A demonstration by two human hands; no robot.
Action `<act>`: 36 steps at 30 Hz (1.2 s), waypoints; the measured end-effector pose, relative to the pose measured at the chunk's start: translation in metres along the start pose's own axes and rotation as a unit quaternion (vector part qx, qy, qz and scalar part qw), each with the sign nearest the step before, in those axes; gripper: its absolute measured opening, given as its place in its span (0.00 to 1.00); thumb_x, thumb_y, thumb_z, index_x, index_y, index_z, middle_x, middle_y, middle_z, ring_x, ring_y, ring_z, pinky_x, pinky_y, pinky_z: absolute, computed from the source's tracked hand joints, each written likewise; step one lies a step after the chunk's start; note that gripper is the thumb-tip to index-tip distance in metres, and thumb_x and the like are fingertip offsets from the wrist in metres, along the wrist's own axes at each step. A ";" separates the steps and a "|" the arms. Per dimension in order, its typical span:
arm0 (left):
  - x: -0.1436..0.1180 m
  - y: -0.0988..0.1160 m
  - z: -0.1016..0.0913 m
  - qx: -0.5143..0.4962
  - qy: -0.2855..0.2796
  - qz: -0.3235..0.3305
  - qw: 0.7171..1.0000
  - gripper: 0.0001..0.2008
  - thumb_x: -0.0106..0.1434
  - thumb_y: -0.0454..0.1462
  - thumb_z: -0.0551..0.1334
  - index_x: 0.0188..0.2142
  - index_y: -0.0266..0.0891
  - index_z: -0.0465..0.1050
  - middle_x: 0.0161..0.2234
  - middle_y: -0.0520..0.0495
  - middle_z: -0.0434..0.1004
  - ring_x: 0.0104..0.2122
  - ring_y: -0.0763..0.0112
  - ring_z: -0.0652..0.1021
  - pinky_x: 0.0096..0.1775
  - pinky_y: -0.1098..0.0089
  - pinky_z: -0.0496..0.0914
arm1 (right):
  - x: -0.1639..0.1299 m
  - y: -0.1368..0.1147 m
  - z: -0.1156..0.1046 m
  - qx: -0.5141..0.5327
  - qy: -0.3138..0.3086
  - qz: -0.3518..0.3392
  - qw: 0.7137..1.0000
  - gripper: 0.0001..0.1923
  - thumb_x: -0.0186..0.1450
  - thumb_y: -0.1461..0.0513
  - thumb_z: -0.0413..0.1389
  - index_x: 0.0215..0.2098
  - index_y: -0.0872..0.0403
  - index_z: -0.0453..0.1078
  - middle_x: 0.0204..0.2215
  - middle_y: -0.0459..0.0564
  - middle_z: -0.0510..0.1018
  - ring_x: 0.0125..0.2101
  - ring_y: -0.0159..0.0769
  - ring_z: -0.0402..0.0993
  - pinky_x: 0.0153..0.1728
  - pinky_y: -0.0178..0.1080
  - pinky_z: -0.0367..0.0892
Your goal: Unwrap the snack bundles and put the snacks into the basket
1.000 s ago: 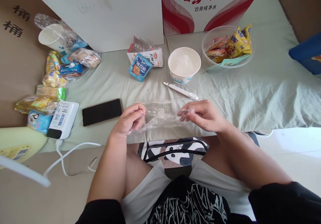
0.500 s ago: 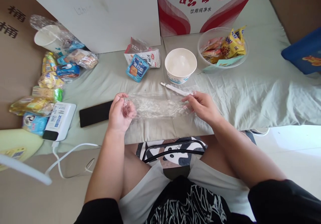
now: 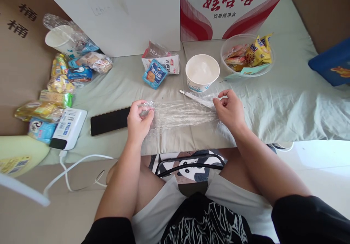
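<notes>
A crinkled clear plastic bag (image 3: 183, 114) lies stretched across the pale green cloth (image 3: 273, 98) in front of me. My left hand (image 3: 139, 120) pinches its left end. Its right end is gripped by my right hand (image 3: 229, 109), and the film is pulled taut between the two. A white plastic utensil (image 3: 195, 97) lies just behind the bag, close to my right hand. Behind that stands an empty white paper bowl (image 3: 202, 72).
A black phone (image 3: 109, 120) and a white power bank (image 3: 68, 127) with cable lie left. Snack packets (image 3: 57, 91) are piled at far left, two more (image 3: 158, 67) at centre back. A clear bowl of snacks (image 3: 246, 54) stands back right, before cartons (image 3: 232, 7).
Both hands have moved apart and away from me, spreading the plastic bag out flat and taut on the cloth.
</notes>
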State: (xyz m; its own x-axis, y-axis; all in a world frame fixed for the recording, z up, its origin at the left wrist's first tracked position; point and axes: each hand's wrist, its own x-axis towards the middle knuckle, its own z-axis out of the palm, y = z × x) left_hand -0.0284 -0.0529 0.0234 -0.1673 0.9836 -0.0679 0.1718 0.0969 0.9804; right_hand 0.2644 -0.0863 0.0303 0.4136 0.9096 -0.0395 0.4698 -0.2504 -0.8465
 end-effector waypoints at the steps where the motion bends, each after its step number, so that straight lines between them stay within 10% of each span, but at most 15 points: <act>1: 0.000 0.000 0.000 -0.002 0.002 0.010 1.000 0.21 0.52 0.33 0.71 0.44 0.43 0.68 0.33 0.54 0.82 0.16 0.81 0.72 0.20 0.78 0.67 | 0.001 0.000 0.000 -0.006 0.002 -0.007 1.000 0.06 0.64 0.61 0.57 0.36 0.49 0.63 0.15 0.35 0.66 0.16 0.29 0.60 0.25 0.36 0.56; 10: -0.005 -0.002 0.000 0.061 -0.082 0.029 0.994 0.26 0.63 0.40 0.66 0.58 0.43 0.63 0.29 0.54 0.79 0.14 0.78 0.71 0.17 0.77 0.65 | 0.002 0.000 -0.003 -0.031 -0.001 -0.006 0.999 0.12 0.64 0.57 0.57 0.45 0.49 0.63 0.28 0.41 0.77 0.20 0.33 0.69 0.30 0.39 0.62; 21: 0.001 -0.004 0.005 0.165 -0.042 0.042 0.985 0.18 0.65 0.36 0.60 0.55 0.44 0.67 0.33 0.52 0.83 0.12 0.83 0.66 0.17 0.76 0.64 | 0.013 0.003 -0.002 -0.088 0.046 -0.037 0.994 0.07 0.64 0.59 0.52 0.40 0.50 0.69 0.21 0.41 0.68 0.22 0.34 0.64 0.32 0.39 0.60; 28: 0.004 -0.006 0.005 0.193 -0.043 0.052 0.979 0.26 0.59 0.32 0.62 0.58 0.45 0.67 0.39 0.53 0.83 0.14 0.83 0.70 0.20 0.76 0.66 | 0.023 0.026 0.006 -0.148 0.080 -0.090 0.982 0.19 0.59 0.55 0.59 0.48 0.49 0.66 0.40 0.52 0.79 0.37 0.44 0.72 0.42 0.48 0.66; 36: 0.005 -0.008 0.004 0.208 -0.045 0.050 0.976 0.28 0.59 0.33 0.62 0.60 0.45 0.66 0.40 0.53 0.83 0.15 0.83 0.70 0.23 0.74 0.66 | 0.025 0.026 0.007 -0.103 -0.002 -0.055 0.993 0.22 0.56 0.59 0.60 0.50 0.48 0.66 0.34 0.48 0.80 0.40 0.47 0.75 0.47 0.51 0.67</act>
State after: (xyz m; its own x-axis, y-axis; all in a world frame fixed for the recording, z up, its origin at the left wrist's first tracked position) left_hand -0.0270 -0.0486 0.0149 -0.0462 0.9989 -0.0095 0.5659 0.0340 0.8238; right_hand 0.2819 -0.0680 0.0036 0.3483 0.9363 0.0441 0.6613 -0.2121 -0.7195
